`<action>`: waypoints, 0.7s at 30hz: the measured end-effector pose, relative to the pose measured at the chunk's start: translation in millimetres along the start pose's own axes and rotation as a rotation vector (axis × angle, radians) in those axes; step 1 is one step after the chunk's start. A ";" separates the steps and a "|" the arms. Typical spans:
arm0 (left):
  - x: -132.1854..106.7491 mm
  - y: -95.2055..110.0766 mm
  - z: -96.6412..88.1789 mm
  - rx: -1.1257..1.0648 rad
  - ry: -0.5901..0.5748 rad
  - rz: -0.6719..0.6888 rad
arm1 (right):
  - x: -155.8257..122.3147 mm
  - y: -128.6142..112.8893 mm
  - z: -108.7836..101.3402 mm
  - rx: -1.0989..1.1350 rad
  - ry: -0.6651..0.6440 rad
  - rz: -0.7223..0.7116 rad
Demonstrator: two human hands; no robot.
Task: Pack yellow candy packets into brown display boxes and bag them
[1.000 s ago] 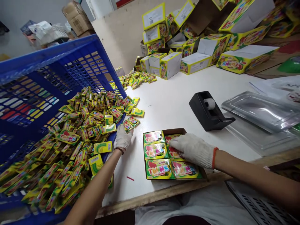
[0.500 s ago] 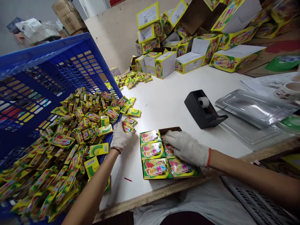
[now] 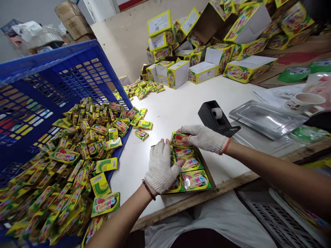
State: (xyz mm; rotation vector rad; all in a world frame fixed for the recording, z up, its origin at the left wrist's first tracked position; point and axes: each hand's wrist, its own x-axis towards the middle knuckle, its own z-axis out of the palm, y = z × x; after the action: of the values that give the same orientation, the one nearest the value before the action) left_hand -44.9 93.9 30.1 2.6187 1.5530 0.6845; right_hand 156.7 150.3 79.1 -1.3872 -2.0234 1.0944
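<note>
A shallow open cardboard box (image 3: 210,177) of yellow-green Twins candy packets stands at the table's near edge. Over its left side lies my left hand (image 3: 161,167) in a white fingerless glove, fingers stretched out and thumb apart; it hides the packets below. My right hand (image 3: 204,137), gloved alike, grips a candy packet (image 3: 177,138) at the box's far end. Several packets lie flat in the box, among them a front packet (image 3: 195,179). To the left, a heap of loose packets (image 3: 85,144) spills from a tipped blue plastic crate (image 3: 103,65).
A black tape dispenser (image 3: 217,119) stands just beyond my right hand. Clear plastic lids (image 3: 266,119) and a cup (image 3: 305,103) are on the right. Printed cartons (image 3: 178,74) are piled at the back. One loose packet (image 3: 141,134) lies between crate and box.
My left hand has moved right, from the packets beside the crate onto the box. My right hand has shifted to the box's far end, where it now holds a packet.
</note>
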 end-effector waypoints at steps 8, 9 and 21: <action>-21.6 -6.6 11.0 0.178 -0.104 0.016 | 2.7 1.6 9.7 -0.684 -0.196 0.073; -21.4 -6.4 10.6 0.178 -0.103 0.023 | 4.1 -2.8 10.7 -0.741 -0.228 0.078; -20.8 -2.6 7.9 0.173 -0.106 0.015 | -1.1 -3.9 38.6 -1.092 -0.084 -0.058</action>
State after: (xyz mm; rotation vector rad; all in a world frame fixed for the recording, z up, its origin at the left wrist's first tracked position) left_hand -52.5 79.4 14.9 2.7389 1.6325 0.4208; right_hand 126.7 134.8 59.8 -1.6979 -2.8464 -0.0939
